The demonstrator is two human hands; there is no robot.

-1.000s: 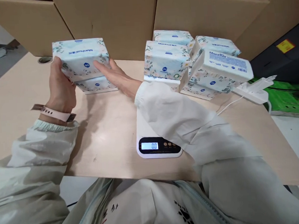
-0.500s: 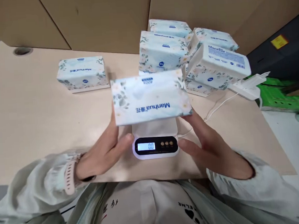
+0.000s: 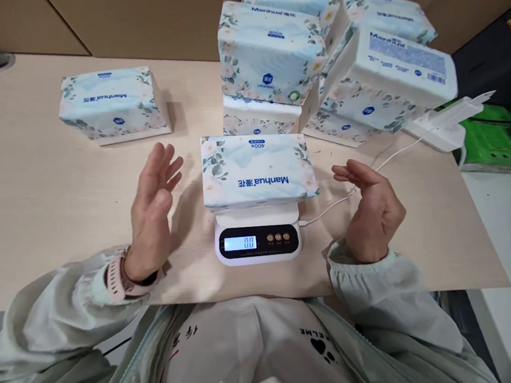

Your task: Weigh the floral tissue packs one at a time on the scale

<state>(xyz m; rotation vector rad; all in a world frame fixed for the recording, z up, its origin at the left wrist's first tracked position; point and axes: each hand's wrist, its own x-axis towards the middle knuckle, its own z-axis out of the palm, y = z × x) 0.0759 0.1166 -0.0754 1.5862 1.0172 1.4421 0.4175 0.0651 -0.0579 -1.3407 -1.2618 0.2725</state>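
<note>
A floral pack of tissues (image 3: 258,167) rests on the white digital scale (image 3: 261,258), covering most of its platform. The lit display reads 0.0. To the left of that pack, apart from it, my left hand (image 3: 153,208) is open with its fingers apart and holds nothing. On the other side my right hand (image 3: 371,206) is also open and empty, its fingers stretched toward the pack without touching it. A thin white cable (image 3: 328,212) runs from the scale's right side behind my right hand.
Several more tissue packs (image 3: 271,54) are stacked at the back right. A single tissue pack (image 3: 111,105) lies at the back left. Cardboard boxes (image 3: 149,23) line the table's far edge. A white power strip (image 3: 439,130) sits at the right, near a green crate (image 3: 495,143).
The tissue pack has come down from both hands onto the scale. My hands have let go and moved apart, left and right. The view has shifted, with things at the back appearing larger.
</note>
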